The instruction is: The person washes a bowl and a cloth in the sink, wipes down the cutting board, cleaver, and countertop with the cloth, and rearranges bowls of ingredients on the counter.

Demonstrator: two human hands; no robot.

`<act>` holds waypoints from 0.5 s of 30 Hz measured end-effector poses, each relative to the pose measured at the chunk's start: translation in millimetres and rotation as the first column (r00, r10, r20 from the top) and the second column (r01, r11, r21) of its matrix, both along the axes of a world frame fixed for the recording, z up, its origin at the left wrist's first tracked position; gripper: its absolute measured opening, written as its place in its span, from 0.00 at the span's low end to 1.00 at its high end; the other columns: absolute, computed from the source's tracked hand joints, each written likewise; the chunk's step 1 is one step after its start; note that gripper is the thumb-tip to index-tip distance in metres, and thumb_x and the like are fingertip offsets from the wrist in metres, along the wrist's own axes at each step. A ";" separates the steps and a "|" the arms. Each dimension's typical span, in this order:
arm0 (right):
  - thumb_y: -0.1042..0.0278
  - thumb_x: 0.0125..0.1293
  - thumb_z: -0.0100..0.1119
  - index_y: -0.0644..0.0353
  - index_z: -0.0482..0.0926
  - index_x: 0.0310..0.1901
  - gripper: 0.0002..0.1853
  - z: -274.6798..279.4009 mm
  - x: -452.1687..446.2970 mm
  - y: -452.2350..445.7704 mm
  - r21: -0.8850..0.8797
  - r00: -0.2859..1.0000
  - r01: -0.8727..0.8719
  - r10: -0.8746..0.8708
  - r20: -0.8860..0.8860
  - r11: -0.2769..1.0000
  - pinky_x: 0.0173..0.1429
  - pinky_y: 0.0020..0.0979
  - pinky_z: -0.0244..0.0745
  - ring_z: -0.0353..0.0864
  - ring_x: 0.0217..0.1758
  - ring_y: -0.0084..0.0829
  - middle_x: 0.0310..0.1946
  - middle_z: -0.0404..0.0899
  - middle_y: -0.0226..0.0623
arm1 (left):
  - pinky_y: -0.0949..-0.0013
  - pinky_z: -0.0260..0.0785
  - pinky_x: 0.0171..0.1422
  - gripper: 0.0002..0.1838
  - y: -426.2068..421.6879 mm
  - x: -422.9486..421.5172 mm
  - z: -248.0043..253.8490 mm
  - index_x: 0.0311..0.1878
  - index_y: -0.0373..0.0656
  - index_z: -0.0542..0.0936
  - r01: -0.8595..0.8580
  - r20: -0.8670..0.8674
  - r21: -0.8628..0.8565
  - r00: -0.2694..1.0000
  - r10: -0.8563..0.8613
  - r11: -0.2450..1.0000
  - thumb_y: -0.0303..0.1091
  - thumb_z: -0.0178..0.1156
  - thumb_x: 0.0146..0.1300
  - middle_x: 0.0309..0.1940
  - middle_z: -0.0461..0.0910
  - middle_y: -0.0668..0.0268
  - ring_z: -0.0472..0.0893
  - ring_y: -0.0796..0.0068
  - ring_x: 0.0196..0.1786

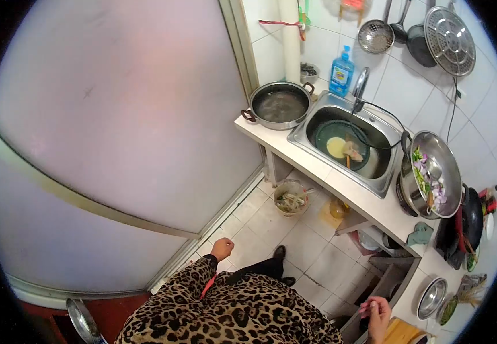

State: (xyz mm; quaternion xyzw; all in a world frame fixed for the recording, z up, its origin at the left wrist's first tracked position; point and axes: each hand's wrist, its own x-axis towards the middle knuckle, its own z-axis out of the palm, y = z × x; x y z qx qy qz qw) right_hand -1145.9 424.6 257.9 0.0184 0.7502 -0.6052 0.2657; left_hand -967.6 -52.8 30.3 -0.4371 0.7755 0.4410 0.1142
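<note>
My left hand (222,249) hangs beside the leopard-print sleeve, over the tiled floor near the frosted sliding door. Its fingers are curled in, and nothing shows in them. At the lower right, my right hand (378,316) is held in the air next to a wooden cutting board (404,332). The fingers of that hand are loosely bent and apart, with nothing visible between them. A steel bowl (431,298) stands on the counter beyond it. Neither hand touches any of the kitchenware in view.
A steel sink (301,135) holds a dark basin. A pot of water (280,119) stands left of it. To the right is a large steel bowl (452,163) with chopped vegetables. A waste bin (290,200) sits on the floor. The frosted door (133,114) borders the left.
</note>
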 end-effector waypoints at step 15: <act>0.61 0.69 0.49 0.63 0.74 0.41 0.13 1.2 -36.4 -106.2 0.151 0.958 0.280 -0.264 -0.115 0.948 0.27 0.20 0.68 0.76 0.24 0.23 0.27 0.79 0.37 | 0.67 0.68 0.32 0.13 -120.3 -150.2 -29.3 0.40 0.36 0.77 0.018 -0.320 0.128 0.947 0.024 0.992 0.38 0.55 0.62 0.26 0.78 0.60 0.76 0.72 0.27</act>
